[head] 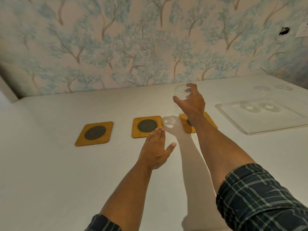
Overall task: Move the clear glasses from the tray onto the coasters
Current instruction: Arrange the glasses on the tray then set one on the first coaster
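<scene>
Three yellow square coasters with dark round centres lie in a row on the white table: the left coaster (94,134), the middle coaster (147,125) and the right coaster (209,120). My right hand (191,102) grips a clear glass (180,92) over the far edge of the right coaster. The hand hides the glass's base, so I cannot tell whether it touches the coaster. My left hand (156,149) lies flat and empty on the table, its fingertips at the middle coaster's near edge. Two more clear glasses (248,107) (268,106) stand on the clear tray (233,124) at the right.
The white table runs back to a wall with blue tree wallpaper (133,47). The glass casts a bright shadow (170,122) between the middle and right coasters. Plaid sleeves cover both of my upper forearms.
</scene>
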The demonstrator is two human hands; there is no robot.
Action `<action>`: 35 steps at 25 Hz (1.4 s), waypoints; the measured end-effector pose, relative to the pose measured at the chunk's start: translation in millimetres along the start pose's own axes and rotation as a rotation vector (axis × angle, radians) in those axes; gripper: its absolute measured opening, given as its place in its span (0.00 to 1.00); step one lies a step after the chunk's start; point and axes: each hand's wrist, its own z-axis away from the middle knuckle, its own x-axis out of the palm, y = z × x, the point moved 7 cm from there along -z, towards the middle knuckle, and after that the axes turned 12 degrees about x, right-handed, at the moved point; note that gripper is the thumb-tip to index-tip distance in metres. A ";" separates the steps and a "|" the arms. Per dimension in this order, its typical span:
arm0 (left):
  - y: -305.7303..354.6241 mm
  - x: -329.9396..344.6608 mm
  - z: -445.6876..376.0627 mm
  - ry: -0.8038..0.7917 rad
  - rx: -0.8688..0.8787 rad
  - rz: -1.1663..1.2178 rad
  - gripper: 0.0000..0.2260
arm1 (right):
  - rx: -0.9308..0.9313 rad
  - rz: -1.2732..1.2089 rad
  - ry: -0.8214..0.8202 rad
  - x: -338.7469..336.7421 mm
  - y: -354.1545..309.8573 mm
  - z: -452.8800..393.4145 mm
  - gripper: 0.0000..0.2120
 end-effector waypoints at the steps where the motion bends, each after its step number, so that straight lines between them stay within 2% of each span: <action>1: -14.4 -5.6 11.4 0.014 -0.033 -0.007 0.40 | -0.002 -0.012 -0.026 13.3 -7.6 9.6 0.37; 14: -145.0 -68.3 144.5 0.054 -0.395 -0.125 0.42 | -0.076 -0.132 -0.373 152.2 -109.1 126.9 0.38; 20: -181.2 -71.6 193.3 0.012 -0.524 -0.127 0.43 | -0.115 -0.133 -0.536 200.4 -139.0 164.7 0.40; 28: -185.7 -68.9 198.3 0.007 -0.536 -0.210 0.41 | -0.112 -0.159 -0.686 250.9 -158.5 186.5 0.42; 35: -187.7 -68.8 197.2 -0.006 -0.540 -0.212 0.44 | -0.150 -0.077 -0.734 280.0 -178.4 195.8 0.44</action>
